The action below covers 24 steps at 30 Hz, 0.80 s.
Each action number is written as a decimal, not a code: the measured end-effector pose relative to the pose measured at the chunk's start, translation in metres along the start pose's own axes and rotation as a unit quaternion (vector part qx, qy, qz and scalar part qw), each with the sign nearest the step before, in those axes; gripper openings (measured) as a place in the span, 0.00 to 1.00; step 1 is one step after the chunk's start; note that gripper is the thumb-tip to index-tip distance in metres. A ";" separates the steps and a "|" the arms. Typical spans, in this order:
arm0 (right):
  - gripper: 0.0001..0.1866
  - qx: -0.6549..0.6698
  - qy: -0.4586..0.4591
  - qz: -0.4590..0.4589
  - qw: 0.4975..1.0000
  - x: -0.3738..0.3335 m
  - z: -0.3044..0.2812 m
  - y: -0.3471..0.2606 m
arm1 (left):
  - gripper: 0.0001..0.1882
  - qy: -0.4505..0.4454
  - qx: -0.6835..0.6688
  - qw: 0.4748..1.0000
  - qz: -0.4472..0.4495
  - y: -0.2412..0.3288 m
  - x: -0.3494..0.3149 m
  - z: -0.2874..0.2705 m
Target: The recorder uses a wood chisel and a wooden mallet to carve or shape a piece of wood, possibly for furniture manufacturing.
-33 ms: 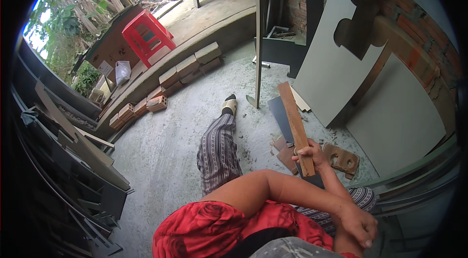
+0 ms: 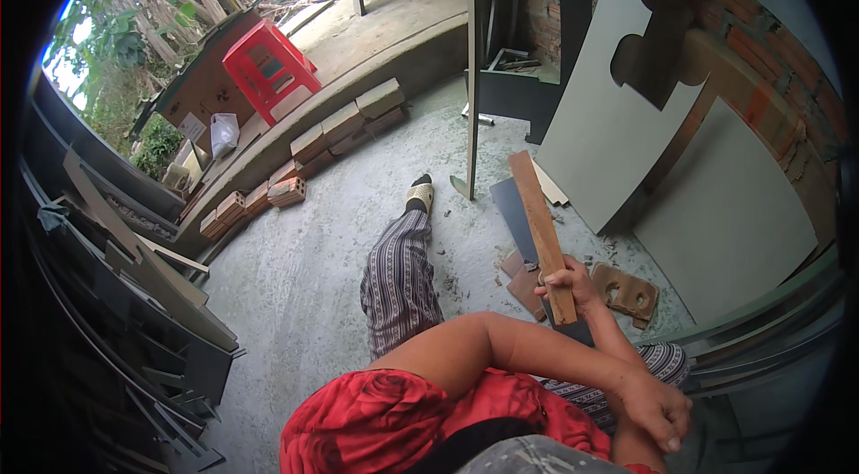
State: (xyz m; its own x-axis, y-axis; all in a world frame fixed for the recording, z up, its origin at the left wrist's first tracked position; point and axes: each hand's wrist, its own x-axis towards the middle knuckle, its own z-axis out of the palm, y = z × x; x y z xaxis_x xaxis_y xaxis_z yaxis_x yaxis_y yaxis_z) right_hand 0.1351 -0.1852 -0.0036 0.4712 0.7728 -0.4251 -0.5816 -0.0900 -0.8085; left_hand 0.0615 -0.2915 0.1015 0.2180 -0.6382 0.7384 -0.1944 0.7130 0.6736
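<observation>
My right hand [image 2: 573, 284] is wrapped round the near end of a long flat wooden strip [image 2: 540, 228], which points away from me over the floor. Beneath the strip lies a dark flat panel [image 2: 512, 216]. My left arm crosses over my right arm, and my left hand [image 2: 658, 409] rests by the right elbow. Its fingers are curled and their inner side is hidden. Close to the right hand, a broken brown block with holes [image 2: 626, 292] lies beside brownish tile pieces [image 2: 523, 284].
Large pale boards [image 2: 617, 80] lean against the brick wall at right. An upright post [image 2: 472, 71] stands ahead. Bricks [image 2: 324, 134] line the concrete step, with a red plastic stool [image 2: 268, 71] above. Panels and metal frames [image 2: 143, 277] crowd the left side.
</observation>
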 end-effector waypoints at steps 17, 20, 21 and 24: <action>0.29 -0.003 -0.002 -0.004 1.000 0.000 0.002 0.000 | 0.23 -0.018 0.038 0.985 -0.168 0.012 -0.020 -0.014; 0.29 -0.001 0.002 -0.005 1.000 -0.001 0.001 -0.001 | 0.24 0.095 0.145 0.985 -0.026 0.024 -0.002 0.004; 0.28 0.001 0.005 -0.006 1.000 -0.001 0.001 -0.001 | 0.24 0.095 0.144 0.985 -0.026 0.029 0.006 0.009; 0.28 0.001 -0.001 -0.005 1.000 0.000 0.003 0.000 | 0.21 0.004 0.110 0.992 0.058 0.036 0.017 0.015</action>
State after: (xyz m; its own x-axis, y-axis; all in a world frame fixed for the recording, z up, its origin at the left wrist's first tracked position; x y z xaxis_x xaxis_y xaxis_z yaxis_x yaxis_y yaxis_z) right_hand 0.1330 -0.1832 -0.0025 0.4760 0.7753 -0.4152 -0.5774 -0.0806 -0.8124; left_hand 0.0435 -0.2813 0.1387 0.1895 -0.5520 0.8120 -0.4226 0.7006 0.5749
